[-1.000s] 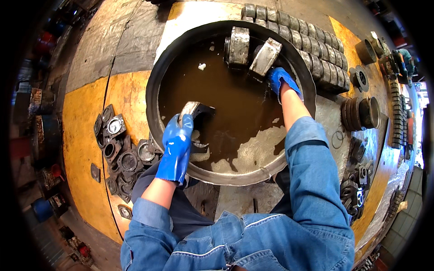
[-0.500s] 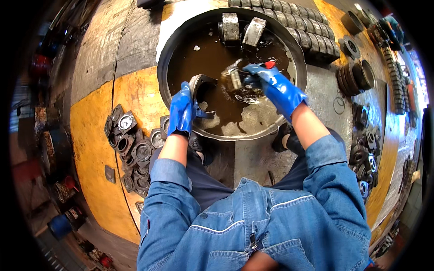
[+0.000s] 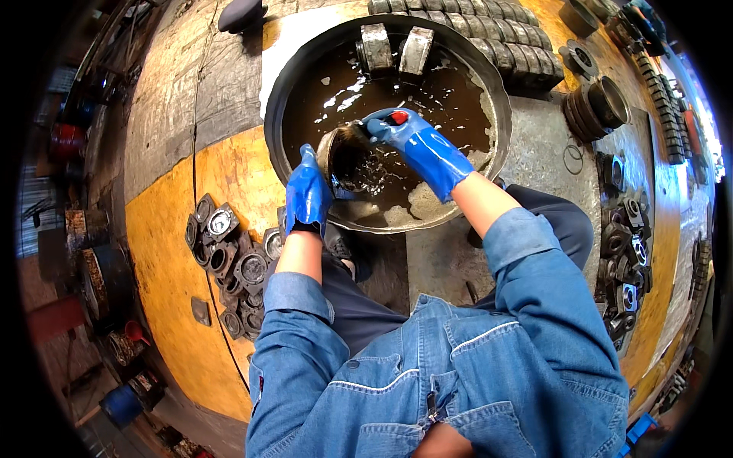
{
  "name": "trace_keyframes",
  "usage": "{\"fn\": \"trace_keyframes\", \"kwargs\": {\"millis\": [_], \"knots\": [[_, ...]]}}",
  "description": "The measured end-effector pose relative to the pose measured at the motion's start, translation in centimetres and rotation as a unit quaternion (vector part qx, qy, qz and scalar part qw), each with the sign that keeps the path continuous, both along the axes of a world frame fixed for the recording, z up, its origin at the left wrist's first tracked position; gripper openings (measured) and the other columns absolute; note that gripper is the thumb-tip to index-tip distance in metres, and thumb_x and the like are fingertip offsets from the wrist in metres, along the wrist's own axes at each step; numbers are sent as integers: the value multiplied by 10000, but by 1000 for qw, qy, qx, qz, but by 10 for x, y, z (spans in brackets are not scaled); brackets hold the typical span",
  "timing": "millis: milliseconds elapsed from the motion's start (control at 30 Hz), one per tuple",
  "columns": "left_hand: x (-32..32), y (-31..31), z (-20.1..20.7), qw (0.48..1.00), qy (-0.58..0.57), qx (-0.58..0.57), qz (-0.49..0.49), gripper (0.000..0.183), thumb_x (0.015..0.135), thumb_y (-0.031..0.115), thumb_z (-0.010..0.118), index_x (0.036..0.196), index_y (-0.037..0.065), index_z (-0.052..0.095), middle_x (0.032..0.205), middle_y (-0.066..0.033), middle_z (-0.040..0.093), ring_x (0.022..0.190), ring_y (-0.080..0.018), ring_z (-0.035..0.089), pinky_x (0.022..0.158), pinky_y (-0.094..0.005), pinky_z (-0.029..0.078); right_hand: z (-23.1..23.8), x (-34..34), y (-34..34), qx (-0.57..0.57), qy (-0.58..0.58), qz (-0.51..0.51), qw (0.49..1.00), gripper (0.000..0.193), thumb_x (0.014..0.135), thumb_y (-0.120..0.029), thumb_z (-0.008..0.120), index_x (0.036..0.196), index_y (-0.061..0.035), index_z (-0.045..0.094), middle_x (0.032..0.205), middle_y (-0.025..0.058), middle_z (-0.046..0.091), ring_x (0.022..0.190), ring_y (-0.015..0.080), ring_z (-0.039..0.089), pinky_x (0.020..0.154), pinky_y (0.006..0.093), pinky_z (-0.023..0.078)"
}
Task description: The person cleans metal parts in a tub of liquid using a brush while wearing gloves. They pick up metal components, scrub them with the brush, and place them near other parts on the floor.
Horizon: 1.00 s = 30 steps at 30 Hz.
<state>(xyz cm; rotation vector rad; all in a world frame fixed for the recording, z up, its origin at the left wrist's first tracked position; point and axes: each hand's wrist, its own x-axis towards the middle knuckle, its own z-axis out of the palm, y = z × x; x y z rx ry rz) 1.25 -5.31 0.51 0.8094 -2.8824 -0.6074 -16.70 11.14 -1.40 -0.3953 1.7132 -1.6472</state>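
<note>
A wide round metal tub (image 3: pixel 502 107) of brown, murky liquid stands before me. My left hand (image 3: pixel 308 191), in a blue rubber glove, grips the near-left side of a ring-shaped metal housing (image 3: pixel 326 156), tilted up over the liquid with its bore toward the right. In the same kind of glove, my right hand (image 3: pixel 420 145) is closed round a brush whose red handle end (image 3: pixel 398 117) pokes out above the fingers. The bristles are at the housing's opening, mostly hidden and blurred. Two wet metal housings (image 3: pixel 375 47) rest at the tub's far side.
Rows of stacked metal housings (image 3: pixel 504 47) lie beyond the tub. Flanged metal parts (image 3: pixel 250 267) are piled at left, with more dark parts (image 3: pixel 617 243) at right. Large rings (image 3: pixel 608 103) and a thin wire ring (image 3: pixel 573 159) sit right of the tub.
My right hand has moved left with the brush, from open liquid to the housing's opening. The left hand still holds the housing, and the liquid now shows splashes and ripples.
</note>
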Motion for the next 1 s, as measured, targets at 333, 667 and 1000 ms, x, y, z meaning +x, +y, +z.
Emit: {"fn": "trace_keyframes", "kwargs": {"millis": [333, 667, 1000], "knots": [[-7, 0, 6, 995, -30, 80, 42, 408, 1057, 45, 510, 1454, -39, 470, 1157, -347, 682, 1071, -486, 686, 870, -512, 565, 24, 9, -4, 9, 68, 205, 976, 266, 966, -226, 744, 1174, -61, 772, 1056, 59, 781, 981, 123, 694, 935, 301, 571], [-3, 5, 3, 1000, 12, 5, -8, 350, 1074, 94, 471, 1368, -93, 507, 1071, -352, 699, 1006, -494, 700, 786, -527, 563, -14, 12, 57, 91, -61, -166, 980, 250, 999, -290, 696, 1055, -49, 729, 848, -2, 699, 747, 99, 627, 731, 256, 526], [-5, 9, 14, 976, 38, 201, 68, 399, 1072, 184, 457, 1402, -30, 527, 1176, -306, 692, 1057, -412, 688, 875, -467, 560, -7, 33, 15, -172, -279, -191, 925, 318, 1075, -333, 586, 1290, -100, 604, 1125, 89, 736, 910, 219, 750, 787, 334, 626]]}}
